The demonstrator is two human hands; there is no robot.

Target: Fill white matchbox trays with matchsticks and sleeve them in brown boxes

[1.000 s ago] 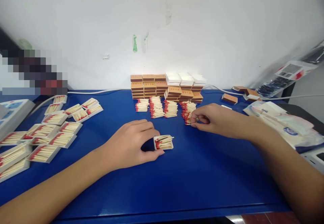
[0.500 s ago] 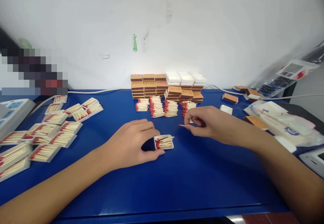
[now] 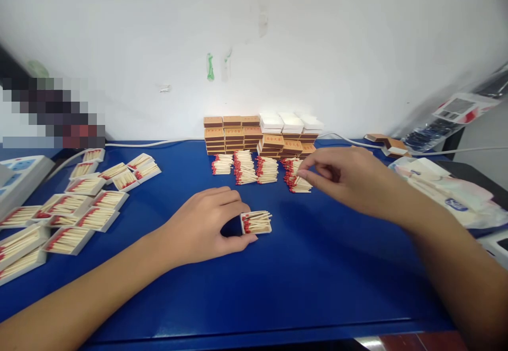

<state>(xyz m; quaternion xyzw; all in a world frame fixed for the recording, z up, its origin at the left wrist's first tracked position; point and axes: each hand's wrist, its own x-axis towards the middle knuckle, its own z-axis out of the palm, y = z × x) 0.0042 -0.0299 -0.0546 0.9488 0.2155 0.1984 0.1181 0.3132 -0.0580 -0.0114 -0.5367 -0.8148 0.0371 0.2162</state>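
Observation:
My left hand (image 3: 206, 226) rests on the blue table (image 3: 301, 287), its thumb and forefinger closed on the left end of a small white tray of red-tipped matches (image 3: 256, 223). My right hand (image 3: 343, 176) hovers further back on the right. Its fingers are loosely apart and their tips are over the rightmost pile of loose matches (image 3: 296, 180). I see nothing between those fingers. Three more rows of loose matches (image 3: 245, 167) lie to the left of that pile.
Stacked brown matchbox sleeves (image 3: 234, 134) and white trays (image 3: 291, 122) stand against the wall. Several filled trays (image 3: 85, 208) lie at the left beside a power strip (image 3: 19, 176). Plastic packets (image 3: 448, 192), a few loose boxes (image 3: 391, 145) and a white cable lie at the right.
My right hand pinched a single match out of the pile and drew it toward the tray, then moved back up to the pile with no match showing. My left hand and the tray stayed put.

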